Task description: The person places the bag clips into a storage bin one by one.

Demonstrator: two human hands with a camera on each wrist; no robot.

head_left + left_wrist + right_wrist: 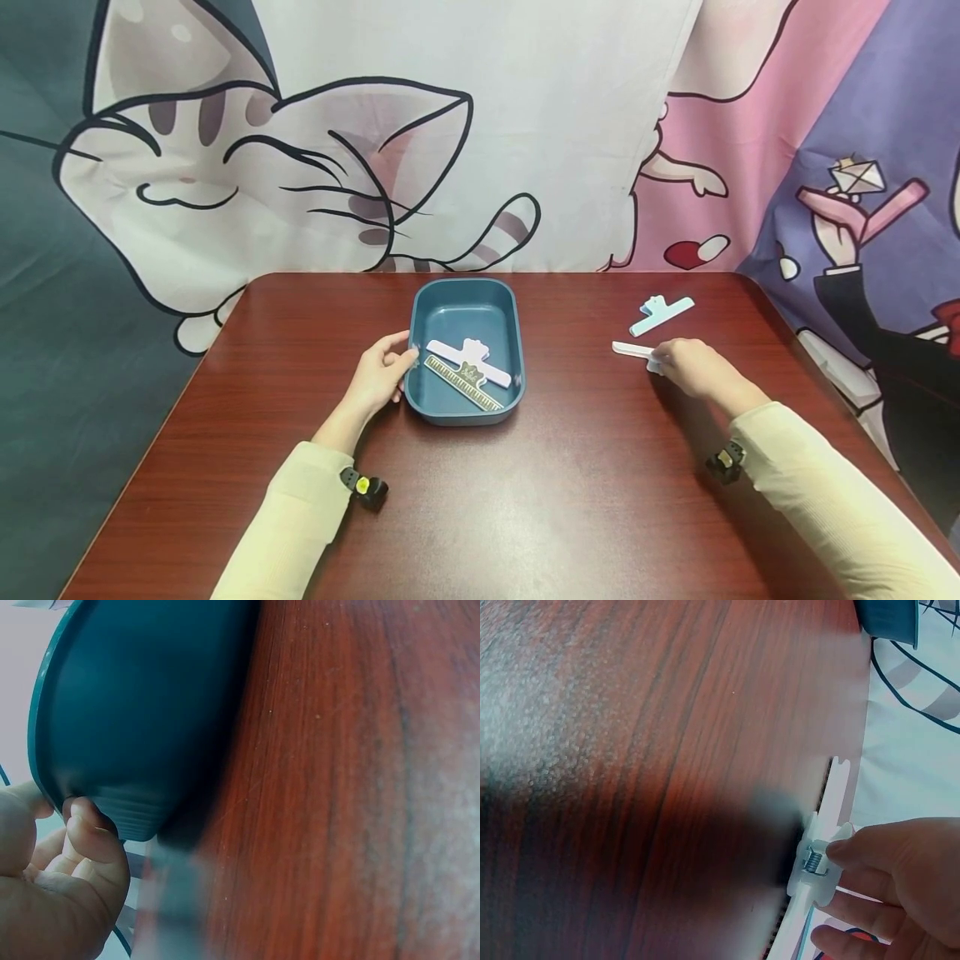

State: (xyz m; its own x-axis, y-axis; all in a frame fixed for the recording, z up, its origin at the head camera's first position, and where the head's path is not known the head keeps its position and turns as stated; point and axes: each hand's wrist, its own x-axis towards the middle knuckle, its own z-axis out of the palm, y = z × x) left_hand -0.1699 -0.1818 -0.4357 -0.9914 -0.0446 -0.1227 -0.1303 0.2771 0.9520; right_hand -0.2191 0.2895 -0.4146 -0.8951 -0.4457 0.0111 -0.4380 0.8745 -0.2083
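Note:
My left hand (381, 372) holds the left wall of a blue rectangular bin (465, 419), thumb at the rim and fingers outside, as the left wrist view also shows. Inside the bin, a pale lilac sealing clip (495, 374) and a gold-patterned clip (457, 380) lie partly overlapping. Over to the right, my right hand (693, 367) pinches a white sealing clip (826, 817) by its spring handle. In the head view the hand covers part of that clip. A light blue clip (663, 315) lies on the table just beyond the right hand.
The reddish-brown wooden table (570, 492) extends between and in front of both arms. A cartoon-printed cloth (585, 150) hangs behind its far edge. Each wrist wears a small black camera (367, 490).

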